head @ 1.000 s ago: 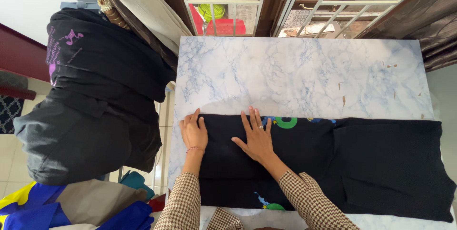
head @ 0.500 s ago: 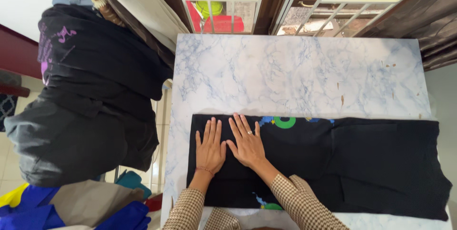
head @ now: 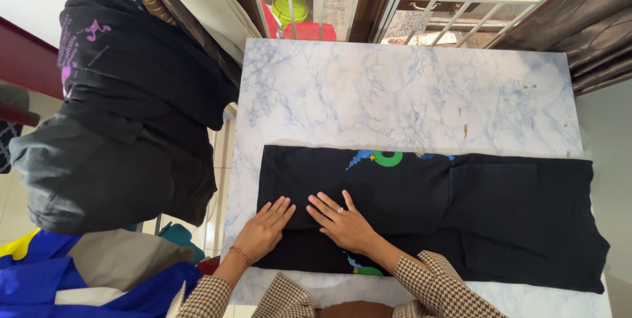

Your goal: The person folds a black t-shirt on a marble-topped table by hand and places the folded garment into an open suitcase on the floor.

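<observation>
On the table: black garment folded into a long strip across the near half of the marble-pattern top.
Left hand: I've got my left hand flat, fingers spread, pressing the garment's near-left corner, gripping nothing.
Right hand: my right hand flat just beside it, palm down, ring showing.
Print: green-and-blue patch at the far fold edge.
Left of table: dark clothes pile, well apart.

houndstooth sleeves, beaded bracelet, finger ring
</observation>
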